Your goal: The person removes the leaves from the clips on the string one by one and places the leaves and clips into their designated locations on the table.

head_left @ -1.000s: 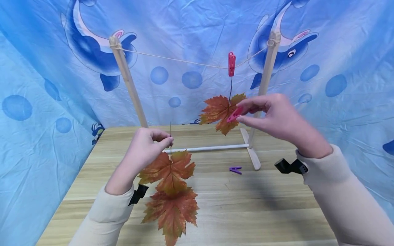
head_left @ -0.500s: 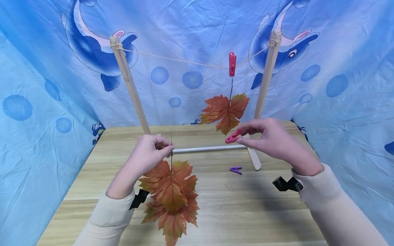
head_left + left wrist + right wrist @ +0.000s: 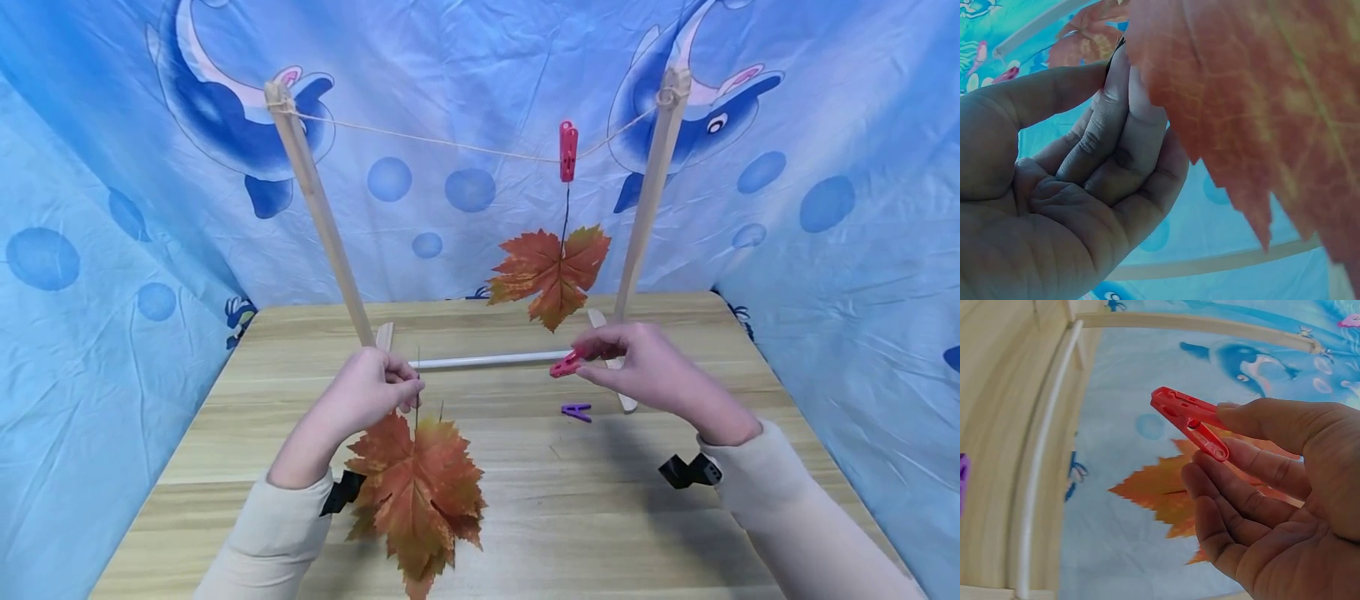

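Note:
My left hand pinches the thin dark stem of an orange-red maple leaf. That leaf hangs down over a second leaf, of which only parts of the edge show. In the left wrist view the held leaf fills the right side. Between thumb and fingers my right hand pinches a red clothespin, in front of the white bar. Another red clothespin grips the string, and from it hangs a maple leaf by its stem.
Two wooden posts, a left post and a right post, bear the string. A white bar runs low between their feet. On the table lies a purple clothespin. Blue dolphin-print cloth surrounds the table.
Both hands have come down toward the table, the left with its leaf and the right with the red clothespin. The held leaf now covers most of the leaf below it.

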Demonstrator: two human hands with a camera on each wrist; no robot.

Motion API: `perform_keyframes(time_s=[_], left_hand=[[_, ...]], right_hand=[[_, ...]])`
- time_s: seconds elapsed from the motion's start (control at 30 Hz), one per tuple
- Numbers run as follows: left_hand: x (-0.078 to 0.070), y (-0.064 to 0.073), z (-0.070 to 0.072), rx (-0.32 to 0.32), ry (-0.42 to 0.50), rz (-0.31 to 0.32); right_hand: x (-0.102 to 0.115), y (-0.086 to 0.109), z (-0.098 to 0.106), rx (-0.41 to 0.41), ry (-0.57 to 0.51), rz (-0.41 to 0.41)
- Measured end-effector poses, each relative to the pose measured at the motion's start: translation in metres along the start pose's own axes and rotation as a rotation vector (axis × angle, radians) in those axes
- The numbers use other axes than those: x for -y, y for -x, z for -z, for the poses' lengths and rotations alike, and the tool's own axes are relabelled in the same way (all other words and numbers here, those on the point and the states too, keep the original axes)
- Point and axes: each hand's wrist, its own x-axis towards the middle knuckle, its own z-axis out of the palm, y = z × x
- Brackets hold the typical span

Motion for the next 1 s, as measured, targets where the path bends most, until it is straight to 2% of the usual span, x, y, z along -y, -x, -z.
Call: perform_keyframes(time_s=[0.17, 0.33, 0.43, 0.6, 0.8, 1.0], left_hand=[[0.007, -0.002, -0.005, 0.044, 0.001, 0.027], [0.018, -0.005, -0.010, 0.061, -0.009, 0.076], [0.025, -0.007, -0.015, 0.072, 0.012, 0.079], [0.038, -0.009, -0.024, 0.103, 0.049, 0.066], [0.050, -0.012, -0.031, 0.125, 0.078, 0.101], [0.064, -0.017, -0.037, 0.160, 0.143, 0.152]], right_hand=[[-0.014, 0.002, -0.012, 0.037, -0.004, -0.026], [-0.029, 0.005, -0.023, 0.069, -0.007, -0.045], [-0.037, 0.007, -0.028, 0.095, -0.016, -0.070], [-0.050, 0.008, -0.037, 0.139, -0.034, -0.066], [-0.063, 0.009, -0.049, 0.178, -0.014, -0.063], [-0.069, 0.013, -0.058, 0.225, 0.023, -0.135]])
